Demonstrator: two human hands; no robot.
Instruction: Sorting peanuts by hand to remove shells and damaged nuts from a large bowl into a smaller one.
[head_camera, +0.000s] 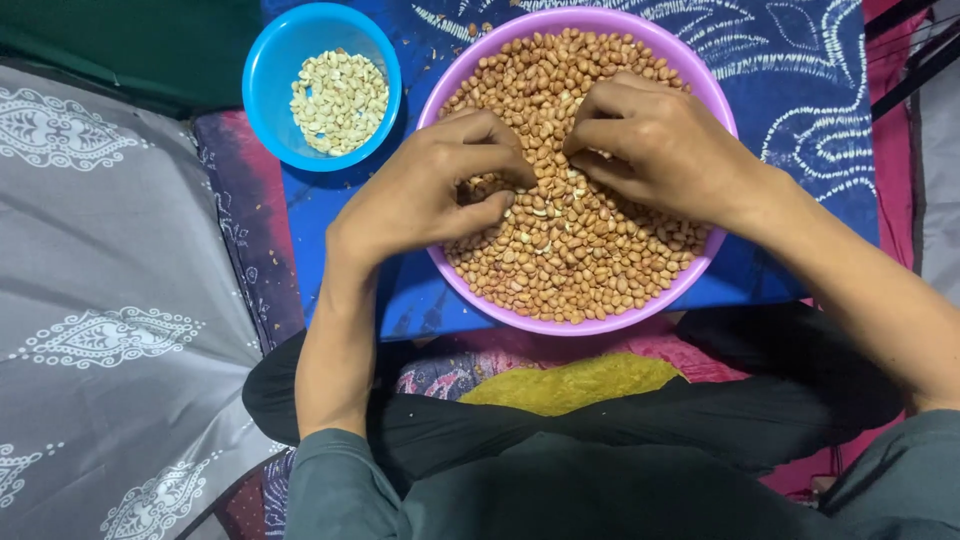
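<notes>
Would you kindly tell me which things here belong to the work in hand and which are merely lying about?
In use:
- left hand and right hand, both in the nuts
- purple bowl of brown-skinned peanuts
- blue bowl of pale skinned peanuts

Lying about:
- blue patterned cloth under the bowls
- grey patterned fabric
- yellow-green cloth on the lap

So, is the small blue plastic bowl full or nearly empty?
Partly filled: the small blue plastic bowl holds a shallow heap of pale skinless peanuts, with much bare blue wall around it.
</notes>
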